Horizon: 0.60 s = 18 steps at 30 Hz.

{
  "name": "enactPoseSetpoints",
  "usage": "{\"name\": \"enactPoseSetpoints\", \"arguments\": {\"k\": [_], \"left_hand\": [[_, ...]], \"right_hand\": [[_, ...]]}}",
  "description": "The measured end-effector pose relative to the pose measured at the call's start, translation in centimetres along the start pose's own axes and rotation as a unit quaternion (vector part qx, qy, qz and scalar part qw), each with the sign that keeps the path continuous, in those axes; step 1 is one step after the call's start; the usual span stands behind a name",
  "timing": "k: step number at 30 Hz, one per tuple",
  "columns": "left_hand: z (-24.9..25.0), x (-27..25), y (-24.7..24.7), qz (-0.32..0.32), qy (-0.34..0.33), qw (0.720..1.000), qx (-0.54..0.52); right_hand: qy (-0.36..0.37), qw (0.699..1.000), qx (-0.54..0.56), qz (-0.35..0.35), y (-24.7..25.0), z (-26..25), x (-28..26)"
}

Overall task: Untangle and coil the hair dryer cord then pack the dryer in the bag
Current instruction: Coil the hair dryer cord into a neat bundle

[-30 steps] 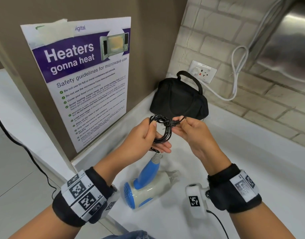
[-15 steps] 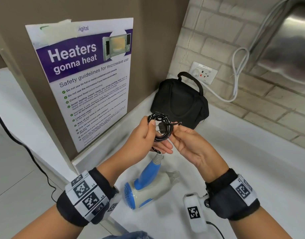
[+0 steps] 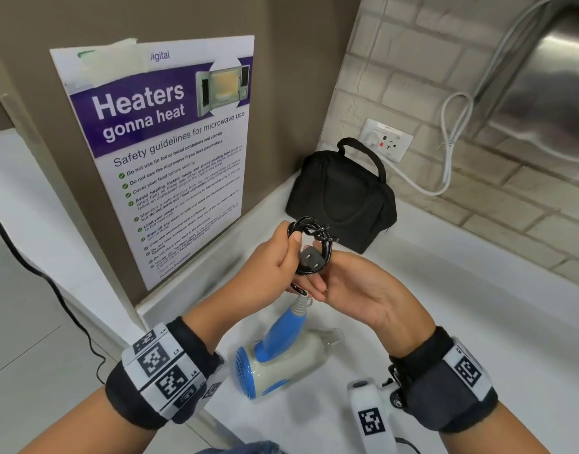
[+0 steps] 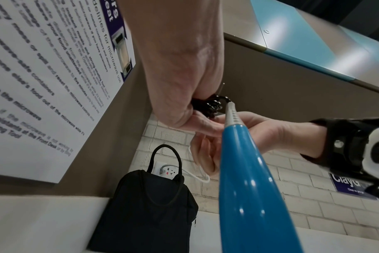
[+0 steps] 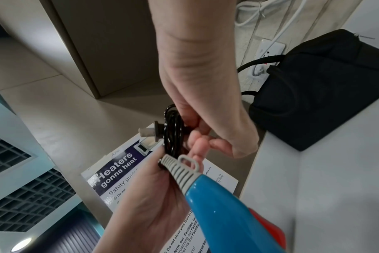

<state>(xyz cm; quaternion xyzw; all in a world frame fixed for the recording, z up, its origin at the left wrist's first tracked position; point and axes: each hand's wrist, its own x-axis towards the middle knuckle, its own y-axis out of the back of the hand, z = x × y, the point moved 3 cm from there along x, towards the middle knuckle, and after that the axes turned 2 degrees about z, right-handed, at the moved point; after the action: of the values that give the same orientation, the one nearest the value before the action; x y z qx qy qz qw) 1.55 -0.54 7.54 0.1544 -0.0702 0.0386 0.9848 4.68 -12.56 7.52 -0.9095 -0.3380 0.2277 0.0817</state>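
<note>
My left hand (image 3: 275,257) pinches the coiled black cord (image 3: 314,247), thumb on the near side and fingers curled behind the loops, holding the bundle above the counter (image 3: 478,306). My right hand (image 3: 356,290) sits just at three o'clock of the coil, palm up; its fingertips reach in at the loops, but whether they pinch a strand or only touch it I cannot tell. The plug (image 3: 311,258) lies in the middle of the coil, pins pointing toward five o'clock. From the bottom of the bundle, at six o'clock, the cord runs into the grey strain relief of the hair dryer (image 3: 281,358), which lies on its side on the counter with its blue handle tilted up toward my hands. I judge the untangling done and the coiling nearly finished, with only the plug end left to tuck. The black bag (image 3: 340,198) stands at twelve o'clock of my hands, against the corner, apparently zipped; opening it and putting the dryer in are still to do.
</note>
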Motion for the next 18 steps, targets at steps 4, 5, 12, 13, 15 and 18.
{"name": "enactPoseSetpoints", "arguments": {"k": [4,5,12,13,15,18], "left_hand": [[0.4,0.1,-0.1,0.015,-0.029,0.998,0.046],[0.4,0.2,0.0,0.021,-0.032,0.998,0.059],[0.8,0.6,0.8,0.033,-0.014,0.997,0.062],[0.9,0.6,0.8,0.028,-0.017,0.997,0.075],[0.8,0.6,0.8,0.035,-0.022,0.993,0.111],[0.9,0.5,0.6,0.031,-0.021,0.991,0.131]], "right_hand": [[-0.002,0.999,0.048,0.006,-0.2,-0.5,-0.5],[-0.006,0.998,0.064,0.012,-0.1,-0.7,-0.6],[-0.024,0.996,0.074,0.038,1.1,-0.6,-0.8],[-0.023,0.995,0.085,0.040,1.2,-0.7,-1.0],[-0.020,0.994,0.107,0.019,1.1,-0.9,-1.3],[-0.026,0.994,0.102,0.010,0.5,-1.4,-1.7]]}}
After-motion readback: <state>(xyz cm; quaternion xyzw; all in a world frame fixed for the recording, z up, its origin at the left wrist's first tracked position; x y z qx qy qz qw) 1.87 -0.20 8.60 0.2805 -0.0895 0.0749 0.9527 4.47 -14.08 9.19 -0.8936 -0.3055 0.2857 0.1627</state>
